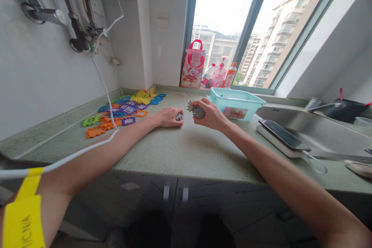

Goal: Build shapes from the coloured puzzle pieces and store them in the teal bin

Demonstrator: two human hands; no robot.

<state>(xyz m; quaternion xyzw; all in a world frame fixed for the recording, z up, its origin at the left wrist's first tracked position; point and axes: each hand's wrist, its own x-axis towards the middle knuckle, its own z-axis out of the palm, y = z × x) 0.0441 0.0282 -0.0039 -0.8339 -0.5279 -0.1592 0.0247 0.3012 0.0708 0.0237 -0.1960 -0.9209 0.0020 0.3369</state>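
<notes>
My left hand (170, 117) rests low over the counter, its fingers closed round small grey toothed pieces (179, 116), only partly visible. Just to the right, my right hand (209, 114) is raised slightly and grips grey interlocking puzzle tiles (198, 112) with notched edges; how many it holds I cannot tell. Left of my left hand lies a spread of similar notched tiles (128, 109) in purple, orange, blue, green and yellow, some overlapping. Behind my right hand stands a light-blue plastic bin (252, 105) with a picture label; its inside is mostly hidden.
A phone (280, 133) lies on a white box (276, 145) beside the steel sink (325, 151). A white cable (100, 73) hangs across the left side over my arm. On the windowsill stand a pink bag (193, 68) and several bottles (218, 75). Pipes (78, 33) line the left wall.
</notes>
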